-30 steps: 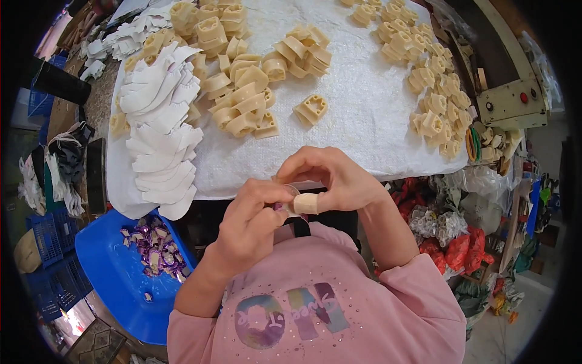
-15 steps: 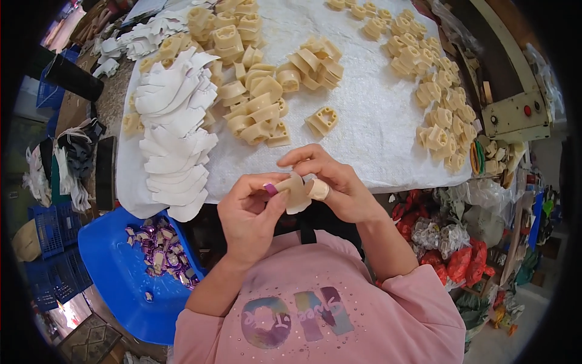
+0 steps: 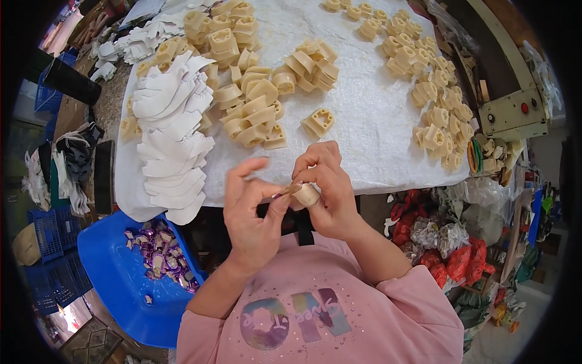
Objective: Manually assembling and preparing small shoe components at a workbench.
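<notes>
In front of my chest, both hands work on a small pale cut piece [image 3: 294, 189] with a bit of purple showing at its left end. My left hand [image 3: 251, 221] pinches that end between thumb and forefinger, its other fingers raised and blurred. Bent fingers of my right hand [image 3: 327, 191] grip the opposite side. A pale band [image 3: 307, 195], seemingly tape, wraps the right thumb. Just beyond, one beige plastic shoe heel [image 3: 319, 122] stands apart on the white cloth [image 3: 357, 121]. Stacked white curved cut pieces [image 3: 176, 145] fan out at left.
Heaped beige heels [image 3: 254, 112] lie beyond my hands, with more heels [image 3: 439, 115] along the table's right side. At lower left, a blue tub [image 3: 109, 273] holds small purple-and-beige pieces [image 3: 160, 255]. Red plastic bags [image 3: 451, 267] sit below the right edge. A machine [image 3: 515, 113] stands far right.
My hands have drawn the pale piece slightly lower, and less of its face shows. Left fingers have lifted and spread. My right fingers have curled in closer around it.
</notes>
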Demonstrator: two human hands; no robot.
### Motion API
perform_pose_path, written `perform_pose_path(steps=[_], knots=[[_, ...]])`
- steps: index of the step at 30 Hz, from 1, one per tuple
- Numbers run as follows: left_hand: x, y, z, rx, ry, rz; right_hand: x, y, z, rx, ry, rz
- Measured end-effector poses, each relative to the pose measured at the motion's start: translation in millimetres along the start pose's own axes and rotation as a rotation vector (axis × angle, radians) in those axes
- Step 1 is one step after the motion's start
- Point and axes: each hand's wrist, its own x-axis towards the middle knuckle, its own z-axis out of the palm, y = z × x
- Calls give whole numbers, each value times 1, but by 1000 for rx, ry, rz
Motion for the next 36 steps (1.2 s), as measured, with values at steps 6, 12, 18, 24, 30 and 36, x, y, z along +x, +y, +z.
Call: perform_pose_path(steps=[6, 12, 18, 24, 30, 36], knots=[[6, -4, -10, 98, -14, 166, -1, 12, -5, 737, -58, 269], [3, -13, -8, 181, -73, 441, 7, 10, -19, 781, -223, 467], [3, -9, -5, -109, -148, 59, 5, 12, -18, 416, -50, 47], [3, 6, -1, -629, -336, -476, -1, 0, -6, 373, -143, 49], [-4, -2, -3, -524, -302, -454, -2, 4, 6, 204, 4, -76], [-7, 5, 14, -414, -227, -212, 18, -14, -8, 905, -275, 746]])
